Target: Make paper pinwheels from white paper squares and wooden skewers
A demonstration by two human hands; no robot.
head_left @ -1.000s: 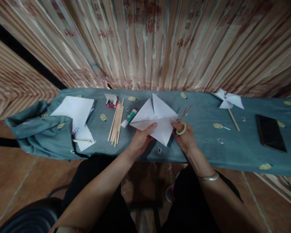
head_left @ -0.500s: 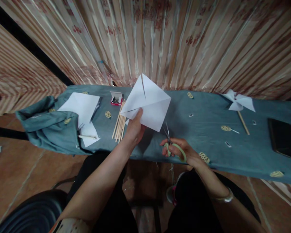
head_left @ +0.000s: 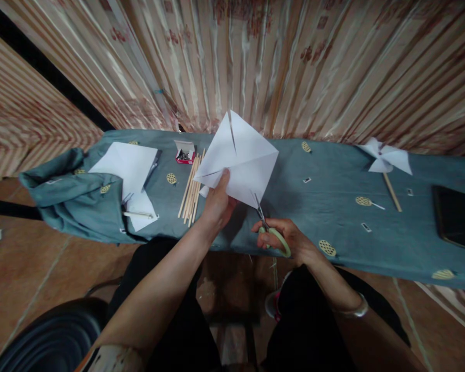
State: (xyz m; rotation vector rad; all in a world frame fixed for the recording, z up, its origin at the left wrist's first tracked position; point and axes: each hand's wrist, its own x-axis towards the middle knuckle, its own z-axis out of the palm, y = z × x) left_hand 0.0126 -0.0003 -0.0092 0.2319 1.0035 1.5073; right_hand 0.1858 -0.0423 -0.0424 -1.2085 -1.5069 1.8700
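Observation:
My left hand (head_left: 216,203) pinches a white square sheet of paper (head_left: 240,157) and holds it up above the table; the sheet has creases and a slit running in from its top corner. My right hand (head_left: 287,238) grips scissors (head_left: 268,226) with pale green handles. Their blades point up and left, and the tips reach the paper's lower corner. Both hands hover over the near edge of a table covered with a blue-grey cloth (head_left: 325,206).
On the cloth lie a bundle of wooden sticks (head_left: 191,190), a small red box of pins (head_left: 185,154), white paper sheets (head_left: 126,165), a finished paper pinwheel on a stick (head_left: 385,163) and a dark phone (head_left: 455,217). A striped curtain hangs behind. A black chair is at the lower left.
My left hand lifted the paper off the table and turned it. My right hand took up the scissors, drew back toward me, then brought the blades up to the paper's lower corner.

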